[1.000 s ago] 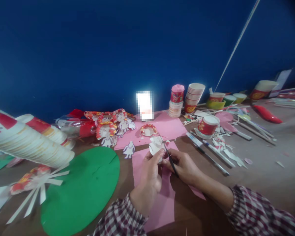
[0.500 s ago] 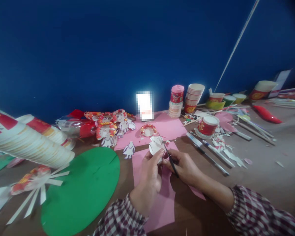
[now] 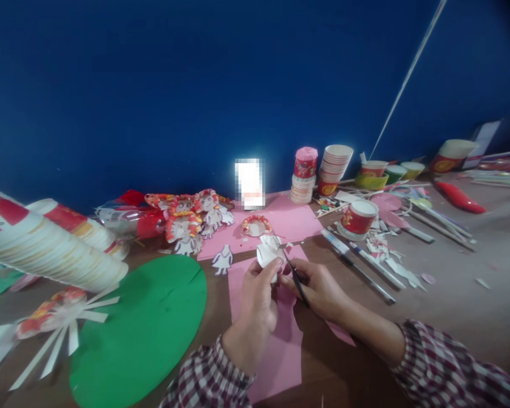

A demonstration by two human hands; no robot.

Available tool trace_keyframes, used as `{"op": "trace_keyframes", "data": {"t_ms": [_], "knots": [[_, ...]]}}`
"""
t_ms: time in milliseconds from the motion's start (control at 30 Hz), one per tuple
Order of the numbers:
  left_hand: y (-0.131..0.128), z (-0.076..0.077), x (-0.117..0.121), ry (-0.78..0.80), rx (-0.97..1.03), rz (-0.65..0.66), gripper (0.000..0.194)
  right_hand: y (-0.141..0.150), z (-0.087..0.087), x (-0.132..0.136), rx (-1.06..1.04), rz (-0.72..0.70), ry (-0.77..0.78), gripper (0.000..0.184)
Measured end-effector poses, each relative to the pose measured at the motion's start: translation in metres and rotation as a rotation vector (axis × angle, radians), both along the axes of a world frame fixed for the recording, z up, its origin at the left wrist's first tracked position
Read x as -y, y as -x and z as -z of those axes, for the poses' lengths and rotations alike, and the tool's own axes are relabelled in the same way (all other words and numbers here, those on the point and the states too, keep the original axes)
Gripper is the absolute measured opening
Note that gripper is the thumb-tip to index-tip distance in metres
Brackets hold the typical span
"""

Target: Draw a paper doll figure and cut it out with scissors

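Note:
My left hand (image 3: 259, 292) pinches a small piece of white paper (image 3: 267, 253) with dark drawn lines, held up over the pink paper (image 3: 276, 362). Closed around a pair of dark-handled scissors (image 3: 298, 280) is my right hand (image 3: 318, 286), close against the left. The scissor blades lie along the right edge of the white paper; exactly where they meet it is hard to make out. Just beyond sits a red and yellow ring (image 3: 256, 225). Left of the hands lies a cut-out paper figure (image 3: 223, 260) with a purple outline.
A large green oval sheet (image 3: 153, 323) and tipped stacks of paper cups (image 3: 63, 249) lie on the left. Several decorated paper figures (image 3: 185, 218) are heaped at the back. To the right are pens (image 3: 372, 272), a red cup (image 3: 359, 218), paper scraps (image 3: 402, 269) and upright cup stacks (image 3: 336, 164).
The white paper has tilted slightly in my left hand, and its top edge looks more folded. Both hands stay almost in the same place.

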State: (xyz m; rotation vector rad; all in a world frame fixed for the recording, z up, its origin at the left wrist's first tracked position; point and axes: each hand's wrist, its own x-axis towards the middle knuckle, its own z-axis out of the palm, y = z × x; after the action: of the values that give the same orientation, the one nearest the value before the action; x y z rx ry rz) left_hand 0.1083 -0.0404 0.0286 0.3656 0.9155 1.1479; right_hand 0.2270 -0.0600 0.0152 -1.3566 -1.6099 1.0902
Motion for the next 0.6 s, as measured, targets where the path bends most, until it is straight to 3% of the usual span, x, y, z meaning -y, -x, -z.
{"op": "trace_keyframes", "data": {"t_ms": [600], "knots": [[0.0047, 0.0008, -0.0005, -0.011, -0.057, -0.008, 0.026, -0.0009, 0.0031, 0.0006, 0.079, 0.022, -0.020, 0.023]]}}
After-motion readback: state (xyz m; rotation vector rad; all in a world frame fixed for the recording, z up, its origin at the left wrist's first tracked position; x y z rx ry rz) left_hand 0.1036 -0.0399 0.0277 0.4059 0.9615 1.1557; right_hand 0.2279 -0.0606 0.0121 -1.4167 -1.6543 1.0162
